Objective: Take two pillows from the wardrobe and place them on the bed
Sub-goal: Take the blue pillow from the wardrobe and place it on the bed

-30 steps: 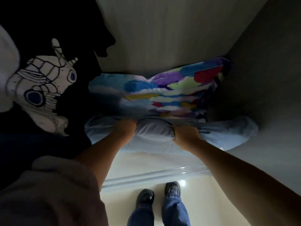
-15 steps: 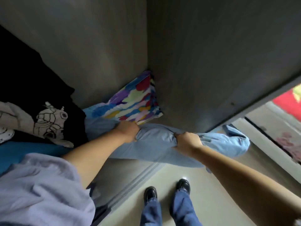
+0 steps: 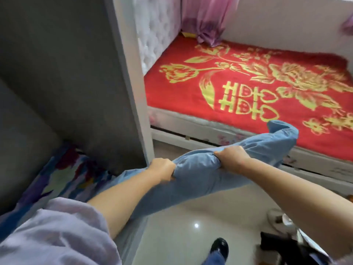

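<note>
A light blue pillow (image 3: 196, 178) hangs in the air between the wardrobe and the bed. My left hand (image 3: 162, 167) and my right hand (image 3: 232, 159) both grip its top edge, bunching the cloth. Its right end (image 3: 282, 138) reaches over the bed's near edge. A second pillow with a colourful feather print (image 3: 63, 178) lies on the wardrobe floor at the lower left, partly hidden by my left arm. The bed (image 3: 248, 87) carries a red blanket with gold flowers.
The wardrobe's grey side panel (image 3: 82, 92) with its white front edge (image 3: 133, 83) stands just left of the pillow. A pink curtain (image 3: 206, 18) hangs over the bed's far corner. Dark objects (image 3: 286, 247) sit on the glossy floor at lower right, near my shoe (image 3: 219, 247).
The blue pillow has come out of the wardrobe and swung right toward the bed, both hands still gripping it. My view turned from the wardrobe interior to the bed.
</note>
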Demonstrator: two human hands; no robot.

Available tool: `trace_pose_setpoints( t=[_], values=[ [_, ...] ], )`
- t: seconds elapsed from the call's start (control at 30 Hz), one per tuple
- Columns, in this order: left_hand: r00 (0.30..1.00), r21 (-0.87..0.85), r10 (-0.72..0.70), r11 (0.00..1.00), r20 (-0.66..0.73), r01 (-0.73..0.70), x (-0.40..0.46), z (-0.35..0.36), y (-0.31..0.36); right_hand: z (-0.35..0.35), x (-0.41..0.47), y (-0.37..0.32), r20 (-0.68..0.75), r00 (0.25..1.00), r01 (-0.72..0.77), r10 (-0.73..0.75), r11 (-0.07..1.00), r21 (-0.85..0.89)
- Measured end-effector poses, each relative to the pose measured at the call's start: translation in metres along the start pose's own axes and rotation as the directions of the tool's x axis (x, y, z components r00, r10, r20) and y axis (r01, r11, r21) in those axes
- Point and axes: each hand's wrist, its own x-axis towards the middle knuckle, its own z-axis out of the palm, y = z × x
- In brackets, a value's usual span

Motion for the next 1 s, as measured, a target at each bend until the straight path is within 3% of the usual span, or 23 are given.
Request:
trace_pose_setpoints(
  t=[0.23,0.43,0.8,1.0],
  values=[
    [0.993,0.027,0.099,0.995,-0.071,-0.097,0.113,-0.114,0.129,0.02,-0.036,0.194,-0.016,0.989,-0.148,0.148,0.989,0.023],
    [0.975,0.153,0.163,0.978,-0.148,-0.14,0.199,-0.215,0.195,0.02,-0.048,0.324,-0.122,0.955,-0.267,0.272,0.962,0.056],
    [0.943,0.3,0.207,0.946,-0.262,-0.124,0.381,-0.372,0.207,0.0,0.054,0.503,-0.241,0.865,-0.446,0.44,0.895,0.034],
    [0.946,0.336,0.235,0.929,-0.221,-0.152,0.498,-0.456,0.199,-0.018,0.142,0.6,-0.197,0.855,-0.487,0.48,0.874,0.015]
  ],
)
